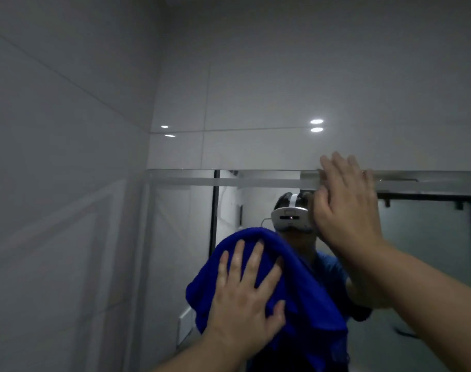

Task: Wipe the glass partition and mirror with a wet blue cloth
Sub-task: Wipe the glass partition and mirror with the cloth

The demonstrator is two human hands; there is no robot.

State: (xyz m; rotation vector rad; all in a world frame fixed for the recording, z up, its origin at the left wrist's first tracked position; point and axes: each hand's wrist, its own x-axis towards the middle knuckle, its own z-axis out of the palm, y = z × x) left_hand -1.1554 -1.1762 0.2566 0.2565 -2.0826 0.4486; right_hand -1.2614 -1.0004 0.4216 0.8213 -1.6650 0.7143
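Both hands (pixel 245 294) (pixel 347 208) raised, fingers flat

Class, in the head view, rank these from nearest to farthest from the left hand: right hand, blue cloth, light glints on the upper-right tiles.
1. Blue cloth, pressed under the left hand.
2. Right hand, higher, to the right.
3. Light glints, on the tiles above that.

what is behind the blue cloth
The blue cloth lies against the mirror, pressed by the left hand. It hides that patch of glass and much of the person's reflection; the reflected headset shows above it. The state of the covered glass cannot be seen.
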